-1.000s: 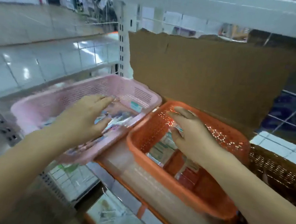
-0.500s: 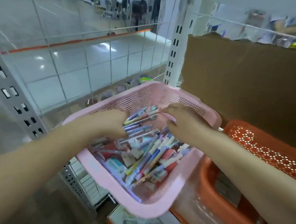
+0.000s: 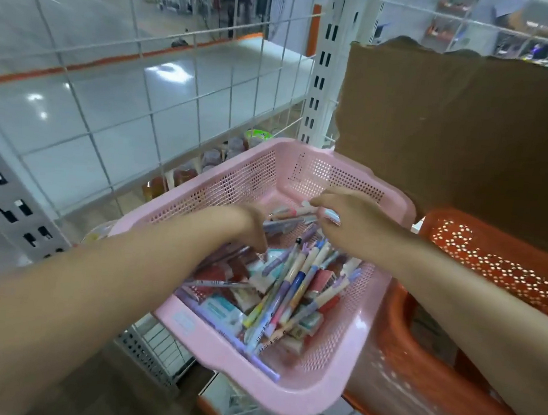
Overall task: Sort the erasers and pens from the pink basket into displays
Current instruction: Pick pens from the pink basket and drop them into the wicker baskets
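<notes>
Pink basket [image 3: 297, 400]: left hand [image 3: 253, 227], right hand [image 3: 348, 221] among pens [image 3: 292, 276].

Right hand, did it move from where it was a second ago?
Yes. The right hand left the orange basket and went left into the pink basket, where it now grips pens.

My left hand [image 3: 249, 223] and right hand [image 3: 353, 223] are bare, and both forearms [image 3: 108, 275] look uncovered as far as the blurred edges show.
</notes>
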